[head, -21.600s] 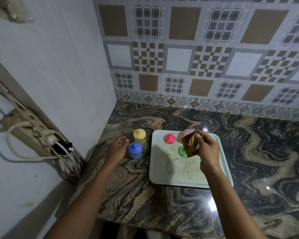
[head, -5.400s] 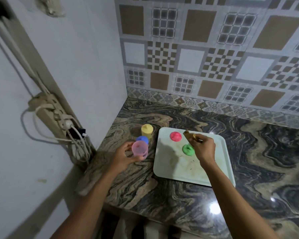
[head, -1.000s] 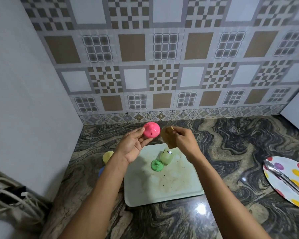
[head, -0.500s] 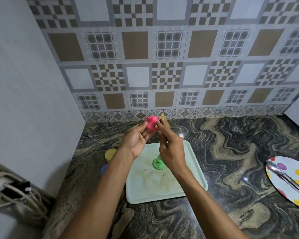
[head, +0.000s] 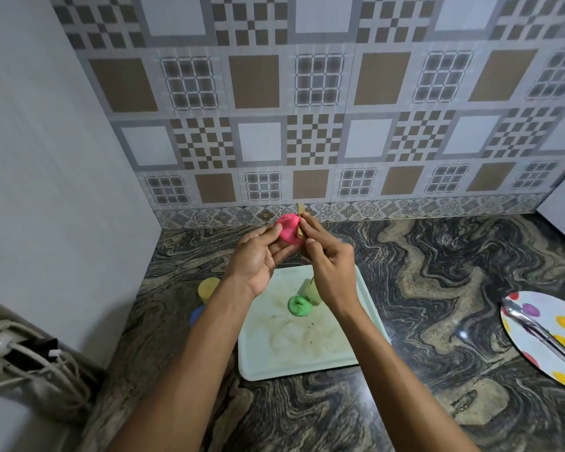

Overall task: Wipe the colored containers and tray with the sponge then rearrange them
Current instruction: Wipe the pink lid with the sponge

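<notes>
My left hand (head: 258, 256) holds the red container (head: 288, 228) up above the counter. My right hand (head: 331, 270) presses a thin brown sponge (head: 301, 223) against the red container's right side. Below them lies the pale green tray (head: 274, 360), smeared with brown marks. On the tray stands a green container (head: 299, 305) with a pale green one (head: 312, 291) behind it, half hidden by my right wrist. A yellow container (head: 208, 288) and a blue one (head: 197, 314) stand left of the tray, the blue mostly hidden by my left forearm.
A polka-dot plate (head: 548, 334) with metal tongs (head: 542, 334) lies at the right edge of the marble counter (head: 437, 272). A power strip with cables (head: 20, 353) hangs on the left wall. The tiled wall rises close behind.
Over the last second my right hand brought the sponge from beside the red container onto it. The container stays raised in my left hand, slightly higher in view.
</notes>
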